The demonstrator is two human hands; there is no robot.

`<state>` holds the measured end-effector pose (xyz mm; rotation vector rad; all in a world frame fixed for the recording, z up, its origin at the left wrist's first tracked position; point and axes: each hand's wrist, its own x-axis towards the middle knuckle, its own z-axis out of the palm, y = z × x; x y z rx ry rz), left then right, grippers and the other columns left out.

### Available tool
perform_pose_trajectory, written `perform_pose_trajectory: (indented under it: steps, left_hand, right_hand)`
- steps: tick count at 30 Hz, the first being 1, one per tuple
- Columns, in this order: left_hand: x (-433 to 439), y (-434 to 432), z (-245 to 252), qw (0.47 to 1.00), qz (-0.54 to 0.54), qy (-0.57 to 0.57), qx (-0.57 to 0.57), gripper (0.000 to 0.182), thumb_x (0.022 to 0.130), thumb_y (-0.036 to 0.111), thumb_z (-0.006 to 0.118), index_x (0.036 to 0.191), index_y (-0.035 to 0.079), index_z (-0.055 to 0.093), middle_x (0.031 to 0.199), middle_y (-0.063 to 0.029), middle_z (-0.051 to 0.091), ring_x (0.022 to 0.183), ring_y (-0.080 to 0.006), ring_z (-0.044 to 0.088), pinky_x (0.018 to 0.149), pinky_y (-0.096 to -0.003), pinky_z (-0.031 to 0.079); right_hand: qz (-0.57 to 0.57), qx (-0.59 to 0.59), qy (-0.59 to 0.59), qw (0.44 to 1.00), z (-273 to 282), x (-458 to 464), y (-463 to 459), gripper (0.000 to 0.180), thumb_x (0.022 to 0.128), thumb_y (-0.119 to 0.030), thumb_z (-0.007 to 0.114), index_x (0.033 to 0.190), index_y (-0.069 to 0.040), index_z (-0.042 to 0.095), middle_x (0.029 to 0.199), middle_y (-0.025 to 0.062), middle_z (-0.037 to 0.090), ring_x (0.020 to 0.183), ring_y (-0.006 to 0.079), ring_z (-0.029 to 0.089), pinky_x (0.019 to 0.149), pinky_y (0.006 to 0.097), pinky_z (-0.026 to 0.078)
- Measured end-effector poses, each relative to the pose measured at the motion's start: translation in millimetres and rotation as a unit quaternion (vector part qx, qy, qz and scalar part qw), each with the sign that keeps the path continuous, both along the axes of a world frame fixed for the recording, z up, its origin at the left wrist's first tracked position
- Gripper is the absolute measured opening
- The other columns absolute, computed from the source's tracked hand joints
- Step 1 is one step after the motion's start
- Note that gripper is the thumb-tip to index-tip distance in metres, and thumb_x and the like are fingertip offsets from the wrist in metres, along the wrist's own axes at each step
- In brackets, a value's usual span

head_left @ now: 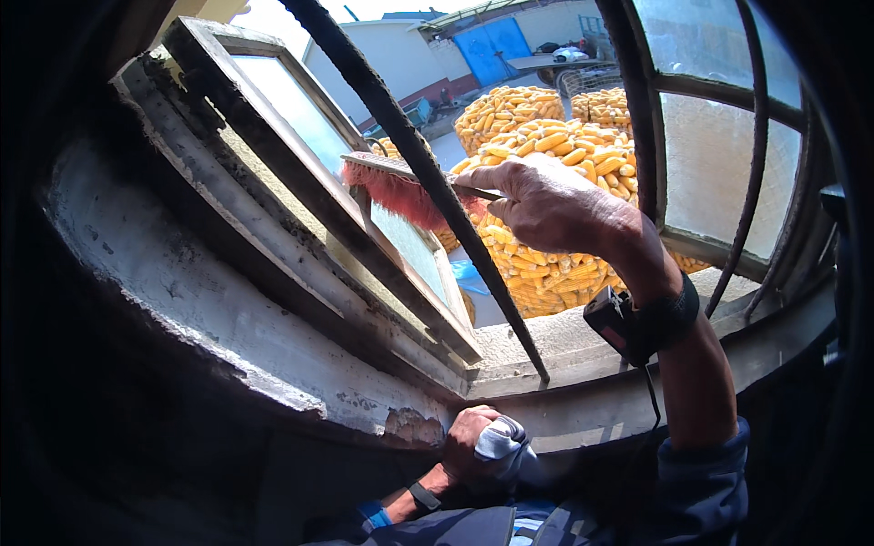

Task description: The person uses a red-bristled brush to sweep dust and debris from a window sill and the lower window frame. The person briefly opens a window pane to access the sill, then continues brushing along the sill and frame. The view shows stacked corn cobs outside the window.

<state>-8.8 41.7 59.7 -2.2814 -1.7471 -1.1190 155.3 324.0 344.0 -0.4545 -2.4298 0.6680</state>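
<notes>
My right hand (pixel 553 201) reaches out between the window bars and grips the handle of a brush with reddish bristles (pixel 403 194). The brush lies beyond a dark metal bar (pixel 423 167), its far end close to the glass of the opened left casement (pixel 300 102); whether it touches the pane I cannot tell. A strapped device (pixel 618 327) with a cable sits on my right wrist. Low at the sill's inner edge, my left hand (pixel 470 437) is closed on a light grey cloth (pixel 502 440).
Several heaps of corn cobs (pixel 567 273) stand outside, with a blue gate (pixel 491 53) behind. On the right is another glazed casement (pixel 730 170) with a curved bar. The plaster window reveal (pixel 205 293) is chipped, and the sill (pixel 580 416) curves below.
</notes>
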Motion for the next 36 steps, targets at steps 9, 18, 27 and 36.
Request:
perform_pose_trajectory:
  steps: [9,18,27,36]
  left_hand:
    - [-0.5,-1.2,-2.5,1.000,0.009,-0.006,-0.004,0.047,0.078,0.032,0.097,0.108,0.006,0.073,0.110,-0.0156,0.076,0.108,-0.0385,0.075,0.100,-0.0504,0.060]
    - [0.6,-0.9,5.6,1.000,-0.001,-0.010,-0.006,0.045,0.079,0.028,0.097,0.108,0.006,0.071,0.108,-0.0130,0.074,0.105,-0.0361,0.074,0.095,-0.0480,0.059]
    - [0.6,1.6,5.3,1.000,0.007,-0.023,-0.008,0.047,0.078,0.030,0.098,0.109,0.005,0.073,0.108,-0.0142,0.077,0.104,-0.0363,0.075,0.099,-0.0492,0.060]
    - [0.7,1.0,1.9,1.000,0.001,-0.010,-0.018,0.045,0.081,0.026,0.097,0.111,0.006,0.069,0.112,-0.0135,0.075,0.107,-0.0359,0.074,0.096,-0.0475,0.058]
  right_hand:
    - [0.046,-0.115,0.045,0.991,-26.2,49.8,-31.2,0.047,0.114,-0.008,0.064,0.161,-0.010,0.063,0.150,0.0160,0.074,0.132,0.0230,0.073,0.116,0.0386,0.056]
    - [-0.081,0.048,0.094,0.991,-34.1,8.4,-39.0,0.053,0.103,-0.006,0.058,0.154,-0.011,0.070,0.107,0.0306,0.079,0.100,0.0426,0.080,0.090,0.0522,0.062]
    - [-0.095,0.028,0.041,0.994,-22.0,-80.6,31.3,0.057,0.094,-0.002,0.065,0.149,-0.014,0.073,0.114,0.0257,0.081,0.108,0.0407,0.080,0.097,0.0501,0.063]
    - [-0.134,0.086,0.065,0.985,-26.1,-119.8,55.0,0.033,0.100,-0.007,0.065,0.131,-0.009,0.075,0.104,0.0262,0.081,0.100,0.0440,0.080,0.090,0.0538,0.061]
